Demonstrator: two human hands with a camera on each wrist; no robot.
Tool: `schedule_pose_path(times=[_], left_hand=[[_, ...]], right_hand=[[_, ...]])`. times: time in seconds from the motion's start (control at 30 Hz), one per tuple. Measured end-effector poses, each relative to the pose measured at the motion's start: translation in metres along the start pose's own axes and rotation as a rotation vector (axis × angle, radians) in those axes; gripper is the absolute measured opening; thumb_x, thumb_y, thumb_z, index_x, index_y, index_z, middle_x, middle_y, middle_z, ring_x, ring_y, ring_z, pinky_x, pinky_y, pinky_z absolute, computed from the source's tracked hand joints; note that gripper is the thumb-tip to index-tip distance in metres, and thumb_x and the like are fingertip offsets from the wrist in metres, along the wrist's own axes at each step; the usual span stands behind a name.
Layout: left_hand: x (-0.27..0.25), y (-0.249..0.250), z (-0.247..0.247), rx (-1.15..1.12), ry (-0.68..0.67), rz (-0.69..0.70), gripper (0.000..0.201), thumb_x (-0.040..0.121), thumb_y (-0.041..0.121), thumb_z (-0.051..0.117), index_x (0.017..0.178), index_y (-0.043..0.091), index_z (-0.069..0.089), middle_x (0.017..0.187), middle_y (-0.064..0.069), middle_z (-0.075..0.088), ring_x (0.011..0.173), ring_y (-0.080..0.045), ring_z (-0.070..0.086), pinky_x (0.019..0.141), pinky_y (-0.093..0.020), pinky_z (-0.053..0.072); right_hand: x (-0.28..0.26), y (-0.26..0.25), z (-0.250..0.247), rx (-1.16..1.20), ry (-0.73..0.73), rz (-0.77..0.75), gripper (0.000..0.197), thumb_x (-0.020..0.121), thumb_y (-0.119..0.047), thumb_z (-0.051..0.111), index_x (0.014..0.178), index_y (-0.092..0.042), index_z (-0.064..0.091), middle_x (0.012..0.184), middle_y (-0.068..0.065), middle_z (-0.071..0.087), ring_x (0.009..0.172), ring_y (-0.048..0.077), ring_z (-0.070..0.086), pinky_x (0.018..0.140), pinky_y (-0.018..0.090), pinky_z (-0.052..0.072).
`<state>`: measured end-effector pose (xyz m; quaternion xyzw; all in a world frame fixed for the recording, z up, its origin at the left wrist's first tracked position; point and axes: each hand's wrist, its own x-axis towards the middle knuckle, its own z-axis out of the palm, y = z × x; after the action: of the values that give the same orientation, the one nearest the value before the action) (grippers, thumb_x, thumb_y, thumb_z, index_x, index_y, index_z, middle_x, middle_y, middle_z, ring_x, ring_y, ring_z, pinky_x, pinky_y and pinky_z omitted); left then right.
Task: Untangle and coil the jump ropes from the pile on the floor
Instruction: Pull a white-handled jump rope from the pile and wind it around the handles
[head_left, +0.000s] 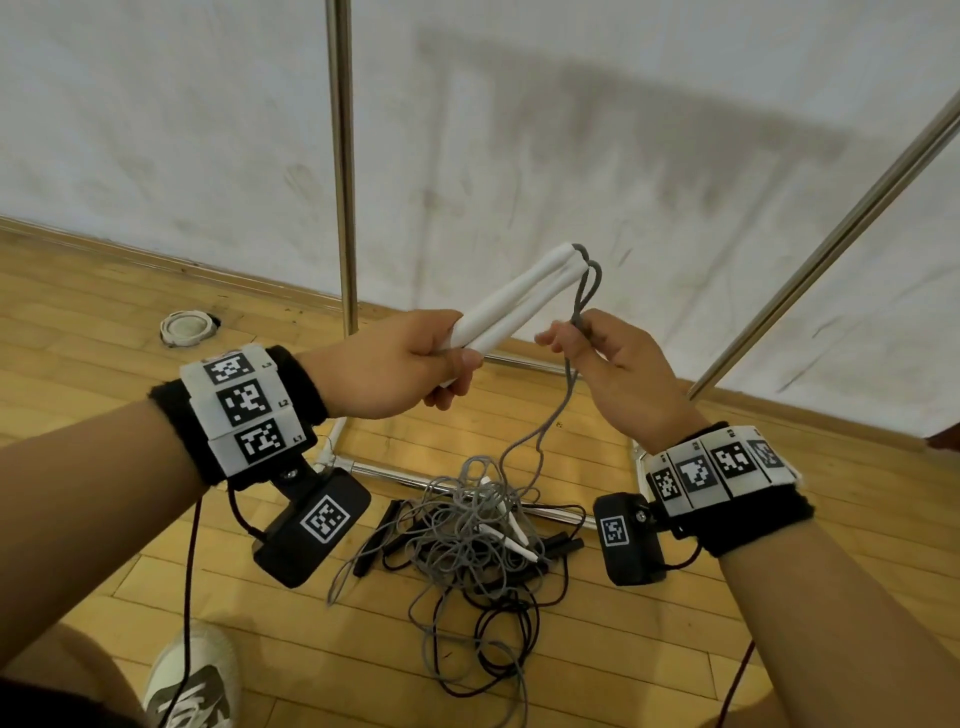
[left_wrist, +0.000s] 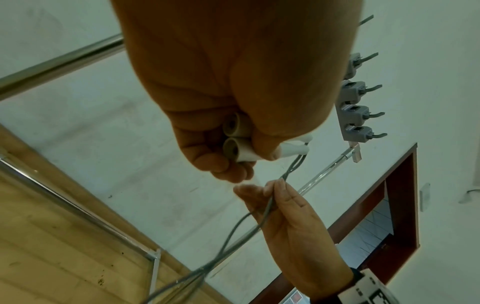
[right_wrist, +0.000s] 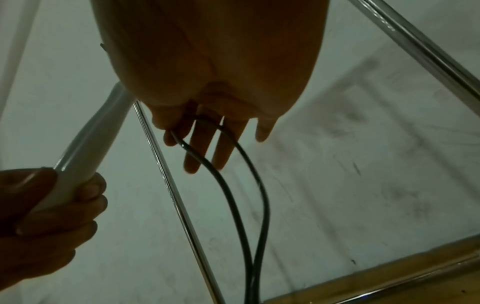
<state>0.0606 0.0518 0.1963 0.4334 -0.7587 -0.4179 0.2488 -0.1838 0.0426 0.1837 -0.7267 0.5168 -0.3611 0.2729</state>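
— Wood floor (head_left: 156, 525) under a scuffed white wall; where's the rope?

— Two white handles (head_left: 511, 304) sit side by side in the left hand (head_left: 400, 364), fingers wrapped tight, long axis rising toward upper right. Their grey cord (head_left: 582, 296) loops off the tips and drops straight into the right hand (head_left: 618, 358), pinched beside them.

— And below?

— It trails down to the pile (head_left: 467, 535), low centre, apparently still snarled; I'd say the right hand feeds.
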Motion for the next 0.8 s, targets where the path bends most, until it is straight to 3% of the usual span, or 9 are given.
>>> schedule_pose_path(times=[0.1,0.17,0.3,0.4,0.53,0.63,0.73,0.8], left_hand=[[-0.001,-0.004,-0.004,0.030,0.076,-0.028,0.014,0.101,0.027,0.050,0.095,0.017,0.056,0.077,0.004,0.066,0.063,-0.009,0.063,0.063,-0.029,0.052],[-0.002,-0.008,-0.007,0.051,0.114,-0.052,0.014,0.101,0.027,0.049,0.093,0.017,0.056,0.076,0.005,0.065,0.061,-0.007,0.061,0.063,-0.030,0.052],[-0.002,-0.013,-0.013,0.108,0.177,-0.105,0.014,0.102,0.029,0.048,0.092,0.020,0.054,0.072,0.007,0.064,0.056,0.000,0.059,0.056,-0.021,0.046],[-0.003,-0.017,-0.017,0.130,0.186,-0.139,0.013,0.101,0.028,0.048,0.094,0.019,0.055,0.073,0.005,0.064,0.056,0.000,0.058,0.057,-0.022,0.047],[-0.005,-0.019,-0.017,0.149,0.182,-0.138,0.013,0.102,0.028,0.049,0.095,0.019,0.055,0.078,0.002,0.065,0.059,-0.003,0.059,0.059,-0.025,0.050],[-0.004,-0.021,-0.018,0.183,0.217,-0.129,0.014,0.101,0.028,0.048,0.095,0.017,0.056,0.078,0.002,0.065,0.057,-0.001,0.058,0.053,-0.017,0.047],[-0.003,-0.021,-0.018,0.196,0.257,-0.124,0.017,0.101,0.028,0.048,0.095,0.014,0.056,0.073,0.003,0.063,0.052,0.004,0.056,0.045,-0.010,0.041],[-0.002,-0.021,-0.018,0.193,0.260,-0.128,0.016,0.102,0.027,0.048,0.094,0.015,0.055,0.073,0.004,0.062,0.050,0.005,0.055,0.043,-0.009,0.040]], right_hand=[[-0.001,-0.002,-0.002,0.147,-0.060,0.051,0.016,0.103,-0.019,0.046,0.093,-0.013,0.057,0.078,-0.001,0.072,0.070,0.021,0.071,0.072,0.033,0.054],[-0.003,-0.003,0.001,0.205,-0.072,0.057,0.012,0.103,-0.013,0.045,0.100,-0.015,0.056,0.069,0.001,0.061,0.055,0.020,0.061,0.065,0.035,0.058],[-0.001,-0.001,0.002,0.116,-0.018,0.090,0.022,0.104,-0.028,0.042,0.112,-0.031,0.062,0.071,-0.011,0.050,0.060,0.008,0.051,0.062,0.021,0.050],[0.001,-0.002,0.000,0.255,-0.004,0.169,0.030,0.106,-0.024,0.038,0.103,-0.023,0.068,0.073,-0.003,0.044,0.067,0.011,0.045,0.071,0.028,0.051],[-0.001,-0.003,0.001,0.332,-0.046,0.201,0.017,0.100,-0.007,0.051,0.098,-0.010,0.067,0.079,0.003,0.057,0.075,0.019,0.058,0.072,0.033,0.060],[-0.003,-0.004,0.000,0.352,-0.106,0.192,0.011,0.095,-0.012,0.060,0.096,-0.003,0.067,0.076,0.012,0.069,0.065,0.023,0.068,0.066,0.035,0.061],[-0.005,-0.003,0.001,0.296,-0.074,0.181,0.025,0.087,-0.029,0.069,0.089,-0.005,0.073,0.061,0.008,0.065,0.050,0.017,0.059,0.053,0.025,0.052],[-0.004,-0.002,0.001,0.253,-0.027,0.154,0.021,0.087,-0.034,0.070,0.086,-0.014,0.077,0.055,0.002,0.059,0.049,0.011,0.053,0.053,0.024,0.050]])
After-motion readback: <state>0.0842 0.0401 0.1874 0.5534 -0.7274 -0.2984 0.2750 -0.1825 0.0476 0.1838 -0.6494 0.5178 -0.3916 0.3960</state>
